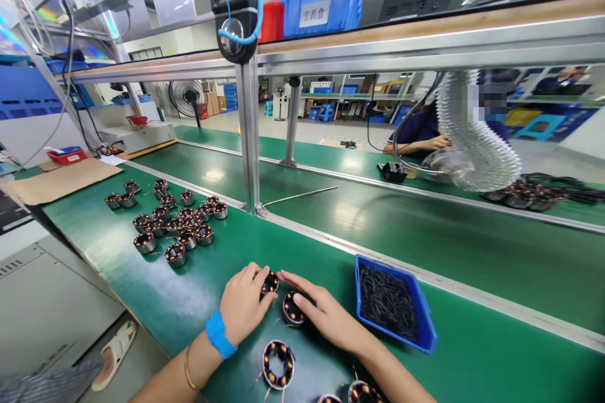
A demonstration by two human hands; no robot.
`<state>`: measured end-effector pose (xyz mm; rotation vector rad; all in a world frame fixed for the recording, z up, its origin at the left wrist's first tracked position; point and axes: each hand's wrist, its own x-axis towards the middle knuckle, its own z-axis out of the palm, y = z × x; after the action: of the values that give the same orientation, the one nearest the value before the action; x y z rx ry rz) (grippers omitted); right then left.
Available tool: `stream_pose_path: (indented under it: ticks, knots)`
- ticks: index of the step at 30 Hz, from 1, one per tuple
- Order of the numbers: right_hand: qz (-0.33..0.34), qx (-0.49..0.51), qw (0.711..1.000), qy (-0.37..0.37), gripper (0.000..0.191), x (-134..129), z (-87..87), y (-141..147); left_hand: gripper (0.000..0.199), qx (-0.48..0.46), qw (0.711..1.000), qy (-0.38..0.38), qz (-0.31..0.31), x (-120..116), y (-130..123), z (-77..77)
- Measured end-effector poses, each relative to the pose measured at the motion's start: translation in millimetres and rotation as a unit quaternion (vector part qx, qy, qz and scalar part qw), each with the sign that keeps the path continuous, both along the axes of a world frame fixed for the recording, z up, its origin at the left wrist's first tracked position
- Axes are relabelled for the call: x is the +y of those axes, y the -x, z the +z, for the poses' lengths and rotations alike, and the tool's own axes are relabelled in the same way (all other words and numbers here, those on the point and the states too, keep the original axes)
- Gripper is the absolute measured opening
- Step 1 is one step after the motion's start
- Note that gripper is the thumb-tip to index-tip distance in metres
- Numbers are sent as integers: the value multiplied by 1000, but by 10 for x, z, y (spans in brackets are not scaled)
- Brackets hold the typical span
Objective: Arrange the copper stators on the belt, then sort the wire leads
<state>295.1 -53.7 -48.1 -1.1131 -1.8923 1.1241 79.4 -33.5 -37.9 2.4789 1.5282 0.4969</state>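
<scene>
My left hand (243, 302), with a blue band on its wrist, is curled around a ring-shaped motor stator (271, 283) with copper windings. My right hand (328, 315) has its fingers stretched out, their tips close to that same stator. Its thumb lies over a second stator (291, 312) standing on the green bench. Nearer to me is another stator (278, 365) with thin wire ends sticking out. More stators (363, 392) show at the bottom edge, partly cut off. Right of my right hand stands a blue tray (428, 321) full of short black tubes (387, 302).
Several stators (186, 217) are grouped on the bench to the left, by a sheet of cardboard (66, 179). A metal post (249, 132) rises behind my hands, and a thin rod (302, 195) lies beyond it. A co-worker's hand (437, 142) is across the bench, near a flexible duct (477, 145).
</scene>
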Motion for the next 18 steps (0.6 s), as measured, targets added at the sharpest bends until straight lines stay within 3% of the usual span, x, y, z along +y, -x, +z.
stream_pose_path:
  ticks: [3, 7, 10, 14, 18]
  knots:
    - [-49, -52, 995, -64, 37, -134, 226, -109, 41, -69, 997, 4, -23, -138, 102, 161]
    - [12, -170, 977, -125, 26, -503, 493, -79, 31, -94, 987, 36, -127, -533, 220, 308]
    - [29, -218, 966, -139, 36, -702, 427, 56, 49, -25, 983, 45, -179, -746, 216, 158]
    - [9, -238, 956, -172, 45, -713, 255, 96, 40, -9, 989, 12, -148, -821, 159, -132]
    - [-78, -251, 932, -250, 49, -658, 393, -171, 48, -11, 993, -42, -111, -768, 92, -122]
